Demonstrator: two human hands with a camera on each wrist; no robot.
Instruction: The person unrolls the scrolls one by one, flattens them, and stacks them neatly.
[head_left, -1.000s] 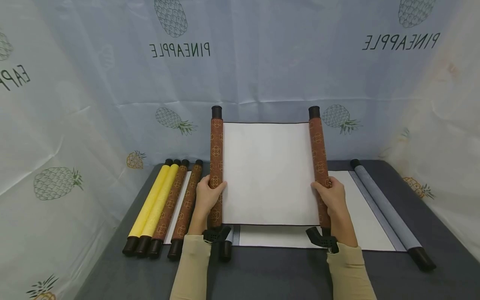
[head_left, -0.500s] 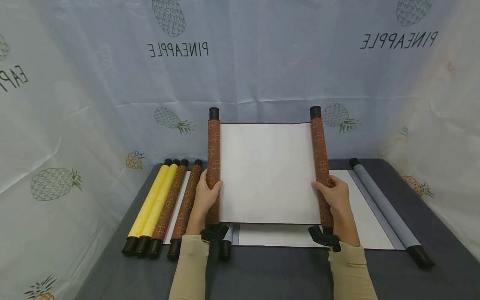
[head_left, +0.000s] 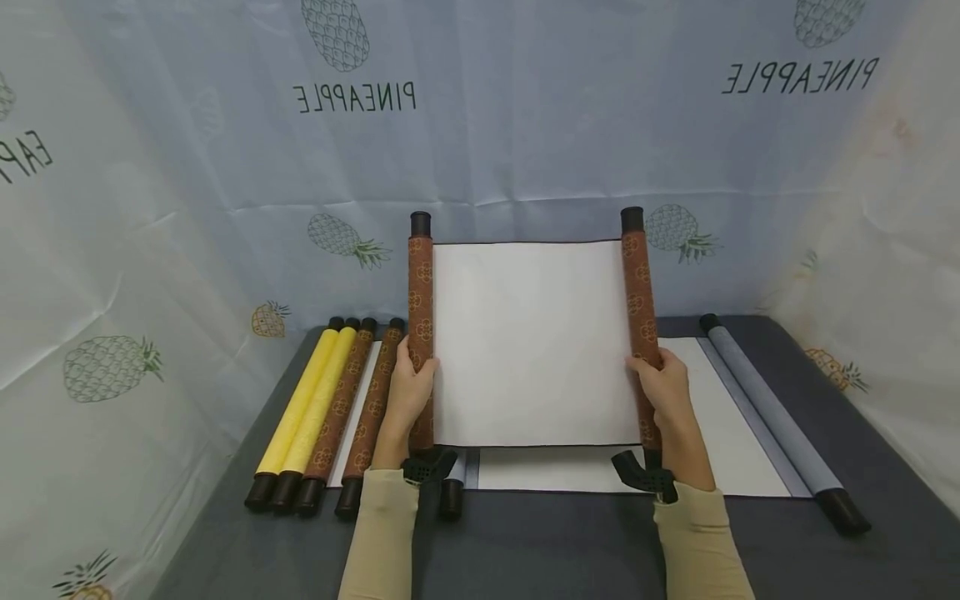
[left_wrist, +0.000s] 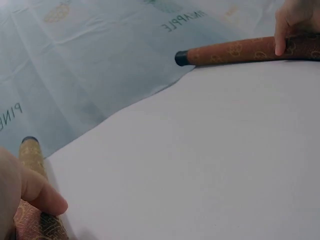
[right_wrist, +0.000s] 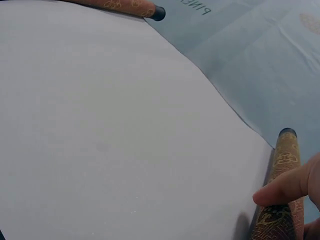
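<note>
A brown scroll with a gold flower pattern and black end knobs is held up in front of me, its blank white paper (head_left: 534,346) stretched between two upright rolls. My left hand (head_left: 410,390) grips the left roll (head_left: 422,308) low down, thumb lying along the paper's edge. On the other side my right hand (head_left: 667,387) holds the right roll (head_left: 639,292), which leans slightly. The left wrist view shows the left thumb (left_wrist: 47,197) over the roll beside the paper. In the right wrist view the right thumb (right_wrist: 280,187) crosses its roll.
Behind the raised scroll, a grey scroll (head_left: 772,408) lies partly unrolled on the dark table (head_left: 540,550). To the left lie two yellow scrolls (head_left: 303,408) and a brown scroll (head_left: 360,408) slightly opened. A pineapple-printed curtain (head_left: 525,125) hangs behind and at both sides.
The left roll and left hand have shifted a little left while the right roll has barely moved, so the white stretch between them is slightly wider. Both hands keep their grip.
</note>
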